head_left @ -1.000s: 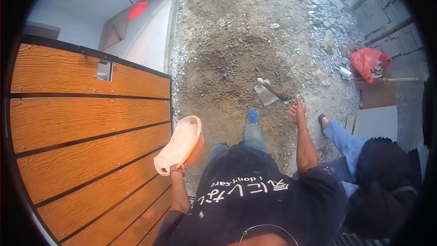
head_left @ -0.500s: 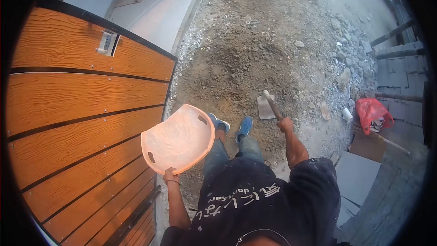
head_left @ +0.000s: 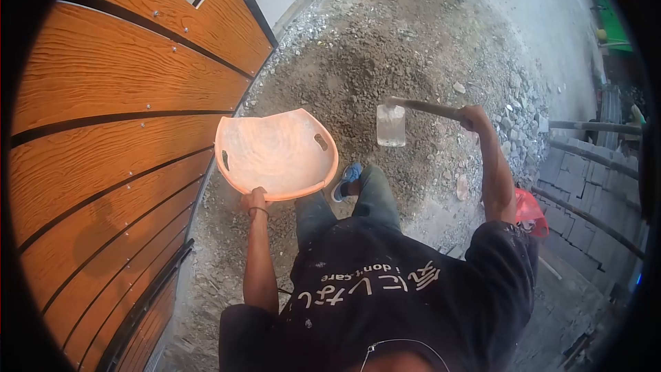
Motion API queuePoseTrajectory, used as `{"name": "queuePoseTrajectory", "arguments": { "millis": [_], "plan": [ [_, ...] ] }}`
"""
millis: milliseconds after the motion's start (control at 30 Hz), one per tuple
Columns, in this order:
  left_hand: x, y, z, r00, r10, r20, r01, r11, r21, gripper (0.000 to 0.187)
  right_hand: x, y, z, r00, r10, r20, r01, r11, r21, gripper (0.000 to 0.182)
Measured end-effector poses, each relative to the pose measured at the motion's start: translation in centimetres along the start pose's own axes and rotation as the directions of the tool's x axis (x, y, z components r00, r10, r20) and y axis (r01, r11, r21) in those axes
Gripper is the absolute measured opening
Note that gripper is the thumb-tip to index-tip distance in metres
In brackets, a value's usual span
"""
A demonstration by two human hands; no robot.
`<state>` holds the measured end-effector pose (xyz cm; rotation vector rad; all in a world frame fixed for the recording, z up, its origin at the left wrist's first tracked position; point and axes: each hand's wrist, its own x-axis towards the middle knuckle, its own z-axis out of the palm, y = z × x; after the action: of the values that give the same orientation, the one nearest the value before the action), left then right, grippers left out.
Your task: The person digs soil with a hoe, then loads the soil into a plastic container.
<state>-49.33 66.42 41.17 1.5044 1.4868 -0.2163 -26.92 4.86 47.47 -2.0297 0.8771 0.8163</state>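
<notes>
The left hand is closed on the near rim of the orange pan, holding it roughly level with its hollow side up, just beside the wooden gate. The right hand grips the handle of the hoe (blade hanging downward), which is raised above the gravel-and-sand pile, presumably to keep the blade free of the ground.

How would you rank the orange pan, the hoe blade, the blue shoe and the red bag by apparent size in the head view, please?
1. orange pan, clearly largest.
2. hoe blade.
3. red bag and blue shoe: both partly hidden, too close to rank.
</notes>
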Motion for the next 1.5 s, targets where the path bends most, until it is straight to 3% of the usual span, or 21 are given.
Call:
{"name": "queuePoseTrajectory", "arguments": {
  "millis": [67,167,367,467,500,600,700,833,867,900,933,1000,1033,1100,1167,1233,1300,1367,1400,1433,1500],
  "plan": [
    [1.0,1.6,2.4,0.999,0.012,0.053,-0.012,1.0,-0.005,0.028,0.4,-0.8,-0.4,0.993,-0.052,-0.108,0.075,0.972,0.224,0.017],
    [3.3,4.3,7.0,0.989,0.049,0.136,-0.07,0.985,0.158,0.028,2.8,-2.1,0.3,0.982,-0.044,-0.181,0.095,0.955,0.282,0.017],
    [8.9,2.9,18.8,0.977,-0.017,0.211,-0.085,0.882,0.463,0.029,14.9,0.4,4.9,0.998,-0.02,-0.067,0.042,0.934,0.354,0.021],
    [14.3,-2.1,25.6,0.984,0.006,0.18,-0.115,0.788,0.605,0.029,15.7,0.8,3.6,0.99,0.075,-0.118,-0.036,0.953,0.301,0.02],
    [12.8,-1.1,26.9,0.975,-0.091,0.2,-0.033,0.838,0.544,0.028,15.3,1.5,3.0,0.992,0.095,-0.089,-0.066,0.956,0.287,0.026],
    [18.3,-6.2,32.4,0.981,-0.126,0.144,0.024,0.829,0.559,0.029,14.9,2.0,2.6,0.973,0.19,-0.13,-0.158,0.961,0.225,0.035],
    [20.9,-11.9,33.6,0.975,-0.186,0.124,0.08,0.81,0.58,0.032,15.5,3.1,2.3,0.968,0.217,-0.123,-0.193,0.964,0.18,0.045],
    [24.4,-12.6,34.6,0.959,-0.285,-0.007,0.24,0.795,0.557,0.032,14.5,0.9,5.7,0.964,0.165,-0.209,-0.145,0.984,0.108,0.053],
    [27.8,-17.1,33.2,0.967,-0.249,0.057,0.182,0.828,0.53,0.05,14.2,0.7,6.5,0.964,0.164,-0.211,-0.154,0.986,0.063,0.049],
    [28.3,-17.0,33.5,0.967,-0.248,0.058,0.181,0.828,0.53,0.05,14.3,0.5,7.7,0.963,0.164,-0.213,-0.154,0.986,0.063,0.049],
    [27.7,-16.9,33.0,0.975,-0.22,-0.022,0.195,0.813,0.549,0.065,13.8,0.2,8.8,0.959,0.176,-0.223,-0.168,0.984,0.057,0.047],
    [26.3,-17.1,32.7,0.982,-0.168,-0.09,0.19,0.809,0.556,0.107,12.8,-0.2,10.7,0.952,0.206,-0.226,-0.192,0.978,0.081,0.04],
    [26.0,-17.7,32.6,0.984,-0.16,-0.085,0.18,0.816,0.549,0.107,12.3,-1.5,11.6,0.951,0.26,-0.167,-0.241,0.962,0.126,0.041],
    [24.3,-18.0,32.3,0.993,-0.113,0.038,0.078,0.852,0.518,0.1,11.7,-2.4,13.9,0.935,0.312,-0.167,-0.225,0.889,0.398,0.046],
    [21.4,-16.9,33.9,0.953,-0.194,0.234,0.007,0.783,0.622,0.087,11.7,-1.2,14.6,0.949,0.256,-0.183,-0.173,0.911,0.375,0.054],
    [15.7,-12.4,37.2,0.814,-0.245,0.527,0.015,0.915,0.403,0.073,11.0,-1.5,17.0,0.95,0.25,-0.187,-0.16,0.905,0.394,0.056],
    [7.2,-4.6,40.2,0.645,-0.152,0.749,0.11,0.988,0.106,0.065,9.5,-2.5,20.6,0.962,0.217,-0.165,-0.129,0.894,0.428,0.055],
    [0.3,3.8,42.2,0.513,-0.203,0.834,0.137,0.978,0.155,0.073,9.0,-0.4,24.2,0.975,0.123,-0.183,-0.057,0.941,0.333,0.056],
    [-1.2,5.2,43.3,0.423,-0.247,0.872,0.031,0.965,0.259,0.078,10.0,3.5,26.4,0.963,0.005,-0.27,0.038,0.987,0.154,0.059],
    [-2.2,6.1,44.6,0.335,-0.302,0.892,-0.085,0.934,0.348,0.083,7.9,-2.6,25.2,0.976,0.108,-0.187,-0.049,0.954,0.296,0.05],
    [-3.7,5.1,47.1,0.41,-0.34,0.846,-0.465,0.72,0.514,0.088,9.6,-0.3,24.2,1.0,-0.002,-0.013,0.01,0.757,0.653,0.038]
  ]
}}
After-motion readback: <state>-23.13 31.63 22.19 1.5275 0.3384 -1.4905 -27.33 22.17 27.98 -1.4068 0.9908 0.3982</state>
